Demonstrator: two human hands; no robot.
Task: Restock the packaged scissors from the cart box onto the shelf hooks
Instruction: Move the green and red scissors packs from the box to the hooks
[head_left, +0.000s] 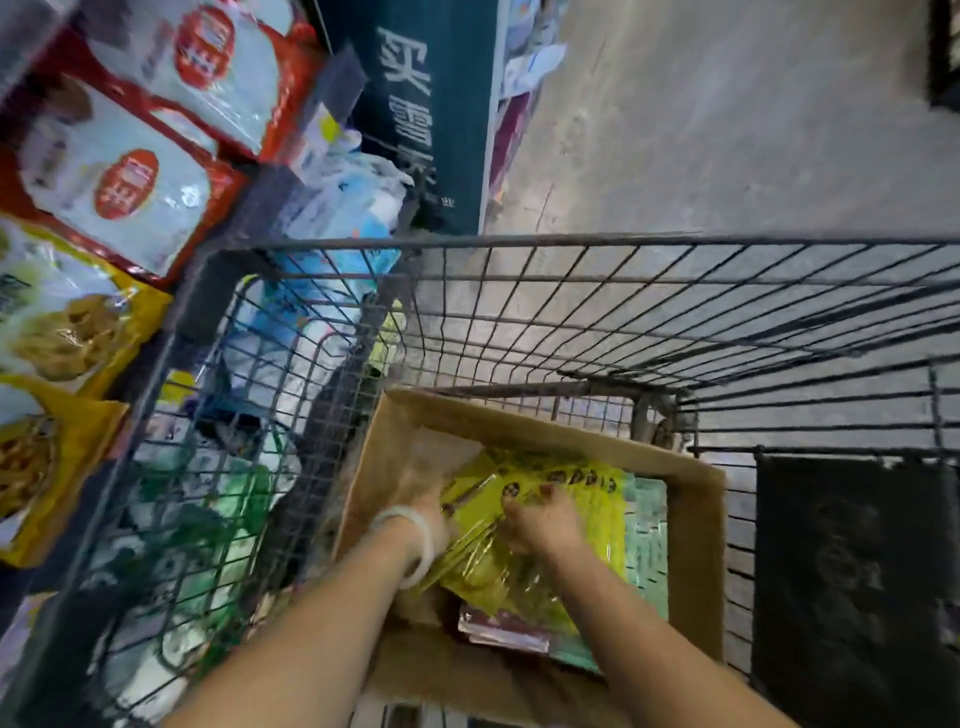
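Both forearms reach down from the near edge into the cardboard box (696, 525), which sits inside the wire cart (571, 291). Left hand (421, 519), with a pale bangle (410, 545) at the wrist, and right hand (543, 522) lie on the yellow packaged scissors (576, 499) stacked in the box; motion blur hides whether either grip is clenched on a pack or merely resting. Judged from their glossy film, the packs are light, flat and slippery, stiff only where card backs them, so they are best pinched at the top edge near the hang hole. Green packs (649, 540) lie beside them. Shelves of bagged goods (130, 171) stand at left; bare concrete floor (727, 130) lies beyond the cart.
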